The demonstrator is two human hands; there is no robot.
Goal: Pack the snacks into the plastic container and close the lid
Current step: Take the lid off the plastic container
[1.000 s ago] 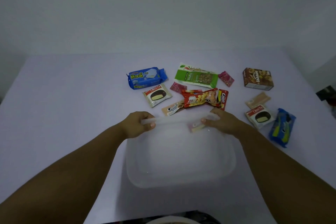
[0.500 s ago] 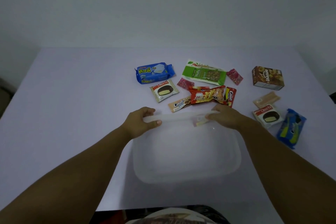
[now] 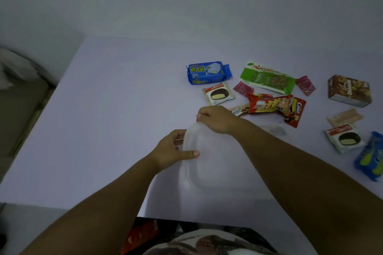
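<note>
Pale counter (image 3: 124,130), dim room. Both hands shifted from far rim to container (image 3: 207,163) left end, frame centre. Left hand (image 3: 172,151) fingers clamped on side; right hand (image 3: 215,119) pinching lid corner. Lid judged being peeled; snacks (image 3: 269,103) unpacked, upper right.

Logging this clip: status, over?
Left hand and right hand both grip the container lid. Snacks unpacked on table. Nothing blocking.
</note>
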